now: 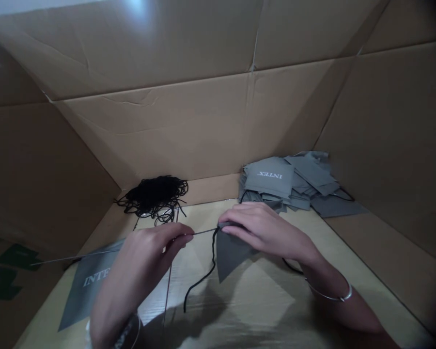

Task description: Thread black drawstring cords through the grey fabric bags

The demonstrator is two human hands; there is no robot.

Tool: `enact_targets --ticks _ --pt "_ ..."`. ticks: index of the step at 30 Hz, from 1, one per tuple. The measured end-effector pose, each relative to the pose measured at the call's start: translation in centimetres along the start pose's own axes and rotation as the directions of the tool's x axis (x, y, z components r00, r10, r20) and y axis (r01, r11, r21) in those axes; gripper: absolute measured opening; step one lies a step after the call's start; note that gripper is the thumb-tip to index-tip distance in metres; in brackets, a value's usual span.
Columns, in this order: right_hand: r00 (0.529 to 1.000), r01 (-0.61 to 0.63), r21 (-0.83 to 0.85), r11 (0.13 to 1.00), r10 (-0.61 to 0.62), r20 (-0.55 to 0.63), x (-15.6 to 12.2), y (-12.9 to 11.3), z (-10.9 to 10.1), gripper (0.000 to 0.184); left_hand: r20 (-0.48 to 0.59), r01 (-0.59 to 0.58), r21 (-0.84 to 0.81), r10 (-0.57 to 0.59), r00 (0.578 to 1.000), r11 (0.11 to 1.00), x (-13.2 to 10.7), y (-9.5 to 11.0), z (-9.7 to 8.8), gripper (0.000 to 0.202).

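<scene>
Left hand (154,247) is clenched in a fingertip pinch on a thin grey strand (94,255); from this feed I cannot tell wire from stiff cord. Right hand (263,231) grasps the top corner of a grey triangular fabric tag (232,254), fingers folded over it where the strand arrives. A black cord (208,271) comes from that same corner and trails down onto the table (261,310). The hands sit just apart near mid-table, the strand drawn straight between them and running past the left hand toward the table's left edge.

Step in hand, as I judge it: joining strand and cord at the tag's corner. The next move, in my reading, calls for a firm pinch from both hands to hold that corner closed.

Far right corner of the table: stack of grey INTEX tags (287,180). Far left corner: tangled bundle of black cord (154,196). Near left edge: another grey INTEX tag (87,286), beside the left forearm (116,291). Green pieces (16,257) lie on cardboard beyond that edge. Cardboard walls (156,135) enclose the table.
</scene>
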State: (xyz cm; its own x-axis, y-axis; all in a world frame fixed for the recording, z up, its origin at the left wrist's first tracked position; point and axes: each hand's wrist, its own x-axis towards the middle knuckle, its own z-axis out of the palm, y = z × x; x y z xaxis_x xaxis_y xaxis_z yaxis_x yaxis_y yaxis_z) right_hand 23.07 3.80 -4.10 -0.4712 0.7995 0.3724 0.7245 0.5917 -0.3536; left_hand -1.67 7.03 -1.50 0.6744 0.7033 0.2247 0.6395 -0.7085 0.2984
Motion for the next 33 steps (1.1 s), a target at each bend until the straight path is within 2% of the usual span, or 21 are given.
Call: enact_targets --ticks 3,10,16,19,22,28,33 --pt "1.0 -0.001 -0.03 1.0 0.0 -0.013 0.2 -0.1 0.5 0.023 0.003 0.024 -0.004 -0.024 1.0 1.0 -0.1 -0.2 -0.2 0.022" --pt "1.0 -0.019 -0.064 0.998 0.02 0.013 0.6 -0.4 1.3 0.023 -0.001 -0.028 0.074 0.028 1.0 0.997 0.5 -0.2 1.1 0.022" --pt "1.0 -0.027 -0.029 0.999 0.027 0.006 0.8 -0.6 1.4 0.023 -0.02 -0.025 0.11 0.028 0.999 0.994 0.3 0.0 1.3 0.023" --pt "0.999 -0.011 0.037 0.999 0.01 0.034 0.7 -0.5 0.9 0.022 0.04 -0.008 0.052 0.006 0.999 0.999 0.2 -0.4 0.8 0.021" --pt "0.999 0.001 0.115 0.993 -0.005 0.042 0.1 -0.1 -0.3 0.025 0.036 0.005 -0.047 -0.004 0.999 0.999 0.2 -0.8 -0.5 0.023" --pt "0.997 -0.068 0.016 0.998 0.069 -0.038 -2.2 1.6 -3.1 0.023 0.0 -0.018 -0.179 0.019 1.0 0.984 0.0 -1.8 -3.0 0.026" --pt "0.998 -0.057 0.062 0.996 0.057 0.0 -2.7 2.2 -3.7 0.021 0.046 -0.002 -0.213 0.012 0.999 0.977 0.2 -2.5 -3.2 0.025"
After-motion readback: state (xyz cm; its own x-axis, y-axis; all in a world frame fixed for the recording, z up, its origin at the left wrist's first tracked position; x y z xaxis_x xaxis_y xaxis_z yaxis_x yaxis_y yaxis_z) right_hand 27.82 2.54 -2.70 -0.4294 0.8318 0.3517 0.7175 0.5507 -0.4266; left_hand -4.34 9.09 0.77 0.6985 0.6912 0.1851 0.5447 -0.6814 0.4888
